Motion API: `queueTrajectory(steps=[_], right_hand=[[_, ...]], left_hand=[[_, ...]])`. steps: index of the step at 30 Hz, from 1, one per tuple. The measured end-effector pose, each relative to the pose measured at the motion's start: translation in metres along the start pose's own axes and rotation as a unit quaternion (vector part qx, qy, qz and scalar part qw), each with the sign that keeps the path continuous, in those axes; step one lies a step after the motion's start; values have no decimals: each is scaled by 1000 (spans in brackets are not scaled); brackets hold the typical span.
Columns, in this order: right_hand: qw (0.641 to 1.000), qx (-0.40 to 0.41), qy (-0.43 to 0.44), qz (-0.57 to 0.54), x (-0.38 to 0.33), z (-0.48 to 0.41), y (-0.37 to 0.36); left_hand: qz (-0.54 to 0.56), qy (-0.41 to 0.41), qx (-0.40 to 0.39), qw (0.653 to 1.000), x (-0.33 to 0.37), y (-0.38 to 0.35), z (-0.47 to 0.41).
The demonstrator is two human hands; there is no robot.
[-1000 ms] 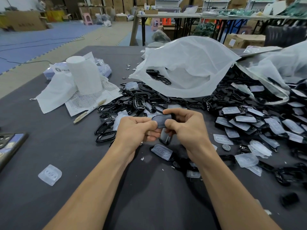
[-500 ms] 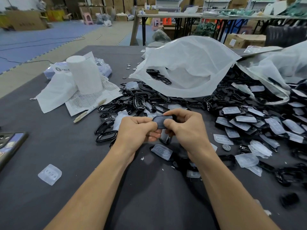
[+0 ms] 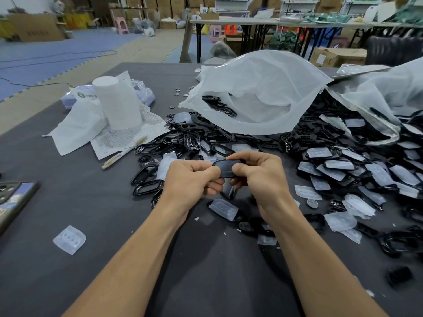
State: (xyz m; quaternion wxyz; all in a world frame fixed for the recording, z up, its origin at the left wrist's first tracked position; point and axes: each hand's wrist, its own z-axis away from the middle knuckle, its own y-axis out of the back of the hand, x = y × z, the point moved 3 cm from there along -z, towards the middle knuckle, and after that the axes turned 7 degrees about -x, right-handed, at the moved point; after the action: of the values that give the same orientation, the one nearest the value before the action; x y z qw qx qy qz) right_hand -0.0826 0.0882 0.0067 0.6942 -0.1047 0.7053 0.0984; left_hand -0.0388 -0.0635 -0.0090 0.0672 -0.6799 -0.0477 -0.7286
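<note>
Both hands meet above the dark grey table point(image 3: 206, 282). My left hand point(image 3: 190, 181) and my right hand point(image 3: 261, 177) pinch the two ends of a small black key-fob shell point(image 3: 225, 169) with a clear film or pad on its face. A second dark piece point(image 3: 229, 191) hangs below it, under my fingers; what holds it is hidden. A clear silicone button pad point(image 3: 224, 209) lies on the table just below my hands.
Black plastic frames point(image 3: 190, 143) are heaped behind my hands. Shells with clear pads point(image 3: 357, 172) are piled at the right. An open white plastic bag point(image 3: 258, 97) lies behind. A paper roll point(image 3: 116, 101), papers and a pen point(image 3: 123, 154) sit at the left. A phone point(image 3: 13, 200) and a lone pad point(image 3: 68, 240) lie near left.
My hands stay in nearly the same spot. The black shell between my fingers has tilted slightly as I work on it.
</note>
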Motion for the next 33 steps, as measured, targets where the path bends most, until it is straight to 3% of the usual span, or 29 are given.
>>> queueTrajectory(steps=[9,16,19,22,28,33], right_hand=[[999,27,15,42,3,0,1],[998,-9,40,54,-1,2,-2],[999,-42,25,18,-4,2,0],[999,-27,9,-18,-3,2,3],[983,7,50,176,2,5,-1],[993,-15,35,111,1,3,-2]], left_hand=[[-25,-26,0,999,2,-2,2],[-8,-50,24,998,6,0,4],[6,-38,34,999,6,0,4],[15,-34,53,998,6,0,3],[20,-50,48,997,7,-1,4],[28,-45,51,997,8,-1,4]])
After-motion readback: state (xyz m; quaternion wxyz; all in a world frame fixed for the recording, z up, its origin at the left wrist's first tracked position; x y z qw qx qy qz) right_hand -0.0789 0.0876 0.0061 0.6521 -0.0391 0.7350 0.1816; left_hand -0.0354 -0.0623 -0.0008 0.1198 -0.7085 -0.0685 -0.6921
